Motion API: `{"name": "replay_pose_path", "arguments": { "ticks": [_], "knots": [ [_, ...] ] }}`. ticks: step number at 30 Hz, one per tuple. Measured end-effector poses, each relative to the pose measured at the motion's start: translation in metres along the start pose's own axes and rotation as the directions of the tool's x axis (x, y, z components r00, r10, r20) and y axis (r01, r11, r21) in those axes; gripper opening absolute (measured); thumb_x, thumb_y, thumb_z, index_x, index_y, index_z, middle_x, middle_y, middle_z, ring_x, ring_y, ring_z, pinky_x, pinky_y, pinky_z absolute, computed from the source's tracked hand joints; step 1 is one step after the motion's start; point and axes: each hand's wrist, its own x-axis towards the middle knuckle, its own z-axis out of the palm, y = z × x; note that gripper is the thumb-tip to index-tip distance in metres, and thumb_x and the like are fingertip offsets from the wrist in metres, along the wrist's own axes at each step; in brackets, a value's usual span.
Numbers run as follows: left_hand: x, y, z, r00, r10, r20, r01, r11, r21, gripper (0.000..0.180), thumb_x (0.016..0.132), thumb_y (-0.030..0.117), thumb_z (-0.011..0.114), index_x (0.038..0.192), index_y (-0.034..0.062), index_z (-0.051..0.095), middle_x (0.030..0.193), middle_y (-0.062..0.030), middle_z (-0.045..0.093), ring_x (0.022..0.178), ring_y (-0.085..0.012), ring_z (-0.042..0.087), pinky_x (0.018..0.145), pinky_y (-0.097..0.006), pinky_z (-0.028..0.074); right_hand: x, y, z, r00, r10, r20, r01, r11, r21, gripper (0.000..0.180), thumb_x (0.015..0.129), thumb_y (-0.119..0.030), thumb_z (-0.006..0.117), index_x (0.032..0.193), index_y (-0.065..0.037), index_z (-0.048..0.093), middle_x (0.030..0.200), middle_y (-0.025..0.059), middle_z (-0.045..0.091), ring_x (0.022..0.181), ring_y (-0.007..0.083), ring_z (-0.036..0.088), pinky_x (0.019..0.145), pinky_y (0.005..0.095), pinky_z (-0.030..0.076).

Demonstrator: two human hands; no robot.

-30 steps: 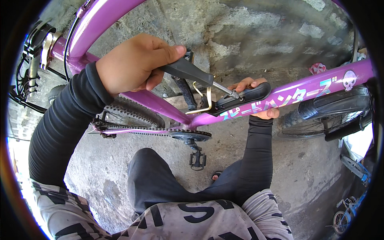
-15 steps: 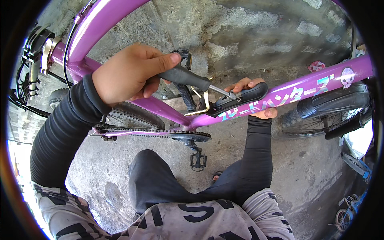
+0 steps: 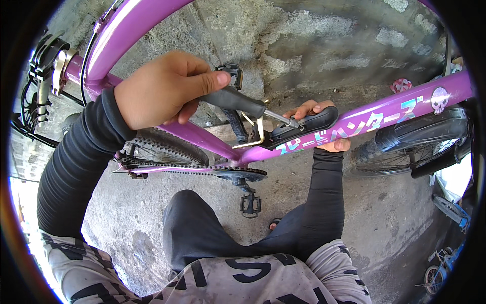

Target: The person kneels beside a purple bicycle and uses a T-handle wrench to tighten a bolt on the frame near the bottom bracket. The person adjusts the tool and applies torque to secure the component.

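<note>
While the left hand (image 3: 164, 91) is closed in a fist around the black handle of a screwdriver (image 3: 246, 105), its thumb lies along the grip and the metal tip meets a black plastic bracket (image 3: 304, 126) on the purple bicycle frame (image 3: 385, 111). The right hand (image 3: 316, 124) wraps the frame tube behind this bracket, fingers curled over the top. Below are the chain (image 3: 172, 164) and a pedal (image 3: 250, 204).

I see no packages, signs or screens. On the purple frame tube (image 3: 385, 114) at right of centre runs a strip of pale pink-to-blue lettering (image 3: 349, 130), slanting up rightward. At upper right sits a round pale skull sticker (image 3: 439, 99).
</note>
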Motion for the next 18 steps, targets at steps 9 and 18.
{"name": "replay_pose_path", "arguments": {
  "ticks": [9, 18],
  "knots": [
    [0.001, -0.032, 0.013, 0.486, 0.860, -0.156, -0.614, 0.463, 0.639, 0.034, 0.079, 0.026, 0.071, 0.098, 0.0000, 0.060, 0.079, -0.0139, 0.059, 0.065, -0.0227, 0.061, 0.057, -0.032, 0.048, 0.002, 0.001, 0.002, 1.000, -0.017, 0.009, 0.017, 1.000, -0.009, 0.072, 0.059, -0.028, 0.076, 0.119, -0.001, 0.049, 0.111, 0.0256, 0.055, 0.111, 0.0494, 0.051, 0.094, 0.0625, 0.041],
    [0.001, -0.005, 0.005, 0.993, 0.117, -0.014, -0.117, 0.993, 0.017, 0.029, 0.093, 0.028, 0.053, 0.078, 0.0034, 0.056, 0.058, -0.0046, 0.055, 0.052, -0.0119, 0.055, 0.047, -0.031, 0.044, 0.001, -0.001, 0.000, 1.000, -0.016, 0.024, 0.016, 1.000, -0.014, 0.072, 0.059, -0.028, 0.076, 0.120, -0.002, 0.049, 0.112, 0.0258, 0.055, 0.111, 0.0492, 0.051, 0.094, 0.0625, 0.041]
  ]
}}
